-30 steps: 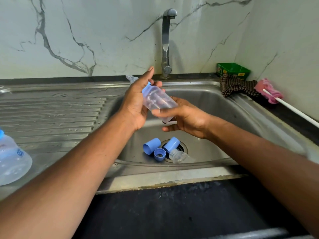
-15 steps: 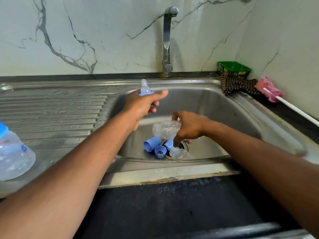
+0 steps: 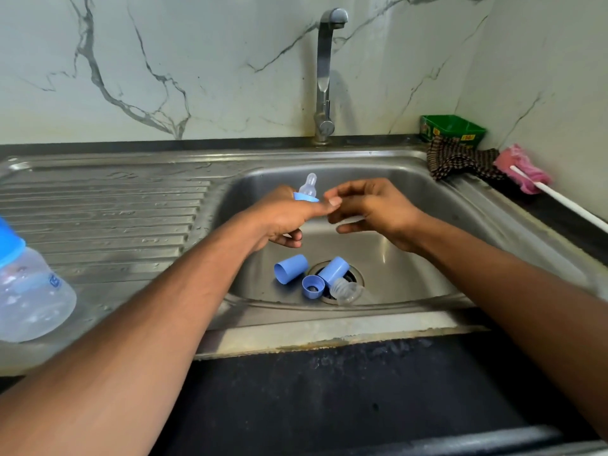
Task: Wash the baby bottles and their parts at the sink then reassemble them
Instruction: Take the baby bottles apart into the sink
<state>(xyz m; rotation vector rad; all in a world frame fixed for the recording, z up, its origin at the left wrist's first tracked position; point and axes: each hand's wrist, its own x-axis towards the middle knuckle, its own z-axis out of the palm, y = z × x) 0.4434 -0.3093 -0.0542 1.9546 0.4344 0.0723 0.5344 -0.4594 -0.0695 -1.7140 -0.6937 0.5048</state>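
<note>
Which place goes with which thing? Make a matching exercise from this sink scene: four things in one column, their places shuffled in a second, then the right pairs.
Things
1. clear silicone teat in its blue ring
2. blue plastic screw ring with a hole
3. pink sponge brush with a white handle
4. large clear baby bottle with a blue cap

Places
A. on the ribbed draining board
B. held in the left hand
C. on the counter by the right wall
D. on the basin floor beside the drain

Pairs: 1-B, 2-D, 3-C, 4-A

green box, checked cloth, pink brush
</note>
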